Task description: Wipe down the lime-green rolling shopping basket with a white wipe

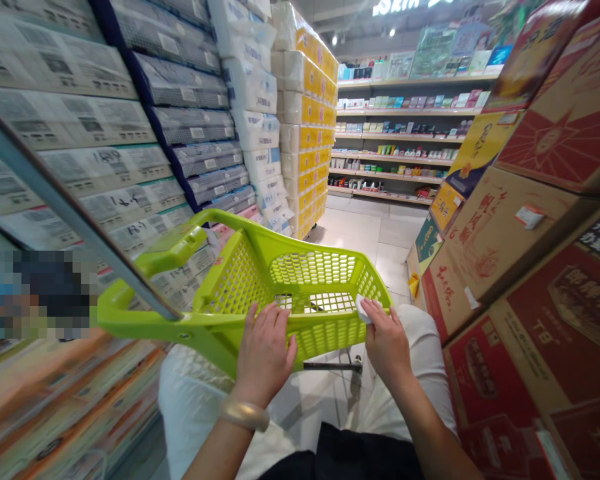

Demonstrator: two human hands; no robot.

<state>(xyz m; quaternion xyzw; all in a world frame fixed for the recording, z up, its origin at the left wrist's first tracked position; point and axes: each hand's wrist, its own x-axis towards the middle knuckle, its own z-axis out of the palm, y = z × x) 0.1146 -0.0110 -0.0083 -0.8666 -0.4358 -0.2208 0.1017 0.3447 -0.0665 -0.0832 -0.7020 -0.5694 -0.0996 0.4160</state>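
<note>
A lime-green plastic shopping cart [307, 327] with perforated walls stands in front of my knees, its basket seen from the side. My left hand [266, 347], with a gold bangle at the wrist, has its fingers curled over the near rim. Further right, my right hand [387, 340] presses a small white wad [363, 309], like a tissue or cloth, against the same rim near the corner. Through the wall holes the inside shows bare plastic and floor. A metal pole [90, 220] slants up from the cart to the upper left.
Boxes and wrapped packs are stacked at left, with yellow-and-white tissue packs [305, 147] beyond. Red and brown cartons [510, 267] rise close on my right. Shelves of small products [400, 140] stand at the back, past a tiled floor [380, 230]. A blurred patch [45, 293] hides something at left.
</note>
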